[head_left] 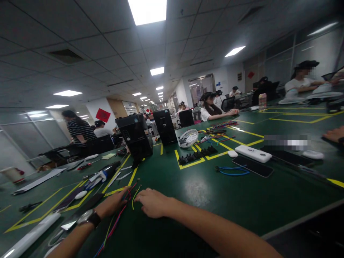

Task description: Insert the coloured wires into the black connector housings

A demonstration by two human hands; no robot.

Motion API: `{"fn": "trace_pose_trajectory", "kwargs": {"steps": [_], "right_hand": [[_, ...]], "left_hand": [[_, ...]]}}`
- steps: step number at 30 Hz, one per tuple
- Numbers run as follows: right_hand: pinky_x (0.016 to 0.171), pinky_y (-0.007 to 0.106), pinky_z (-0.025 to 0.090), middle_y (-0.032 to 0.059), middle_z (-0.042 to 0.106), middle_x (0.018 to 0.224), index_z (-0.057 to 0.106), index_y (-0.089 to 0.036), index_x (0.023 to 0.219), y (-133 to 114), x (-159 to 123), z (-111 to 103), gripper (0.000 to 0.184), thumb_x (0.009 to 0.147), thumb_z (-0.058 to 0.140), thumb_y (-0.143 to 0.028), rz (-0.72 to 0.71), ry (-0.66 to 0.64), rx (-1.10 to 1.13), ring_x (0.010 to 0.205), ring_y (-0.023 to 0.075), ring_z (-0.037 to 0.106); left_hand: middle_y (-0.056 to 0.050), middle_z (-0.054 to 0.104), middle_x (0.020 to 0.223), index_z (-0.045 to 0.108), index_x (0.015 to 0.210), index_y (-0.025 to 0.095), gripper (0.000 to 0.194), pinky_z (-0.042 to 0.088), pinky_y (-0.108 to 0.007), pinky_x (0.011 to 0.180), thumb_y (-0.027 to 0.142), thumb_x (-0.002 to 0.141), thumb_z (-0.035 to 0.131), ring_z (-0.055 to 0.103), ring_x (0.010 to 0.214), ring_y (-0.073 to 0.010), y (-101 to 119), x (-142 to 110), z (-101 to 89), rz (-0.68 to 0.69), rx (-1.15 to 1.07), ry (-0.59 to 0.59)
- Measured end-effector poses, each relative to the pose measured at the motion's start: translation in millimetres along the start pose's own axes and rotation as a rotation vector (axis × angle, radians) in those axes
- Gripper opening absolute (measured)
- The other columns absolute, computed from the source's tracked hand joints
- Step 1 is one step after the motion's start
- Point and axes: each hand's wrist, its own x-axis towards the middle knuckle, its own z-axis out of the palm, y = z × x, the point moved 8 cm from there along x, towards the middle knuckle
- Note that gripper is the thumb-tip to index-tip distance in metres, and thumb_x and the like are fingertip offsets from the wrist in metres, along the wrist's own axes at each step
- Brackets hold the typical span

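Observation:
My left hand [114, 201], with a watch on its wrist, is closed around a loose bundle of thin wires [115, 227]. Red, pink, blue and yellow-green strands hang down from it toward the table's near edge, and short red ends stick out past the fingers. Just to the right, my right hand [153, 202] has its fingertips pinched at a short yellow-green wire [133, 203]. The two hands are close together but apart, low over the green tabletop [196, 218]. The fingers of both hands partly hide where they grip.
Black computer cases [135, 136] stand at the back. Beyond my hands lie black clips [197, 154], a white basket [188, 138], blue cables [233, 172], a phone [252, 165] and a white power strip [252, 153]. Tools and a white tube [32, 234] lie left. Other people sit farther off.

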Motion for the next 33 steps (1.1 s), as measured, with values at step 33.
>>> {"fn": "trace_pose_trajectory", "kwargs": {"steps": [33], "right_hand": [[0.058,0.026,0.034,0.002,0.059,0.067,0.05,-0.019,0.086,141,-198,-129,0.022,0.095,0.033,-0.03,0.695,0.281,-0.021,0.059,0.0157,0.055]], "left_hand": [[-0.006,0.061,0.092,0.033,0.098,0.022,0.055,0.051,-0.032,0.072,0.02,0.063,0.075,0.065,0.078,-0.0181,237,65,24.2,0.285,-1.794,0.051]]}}
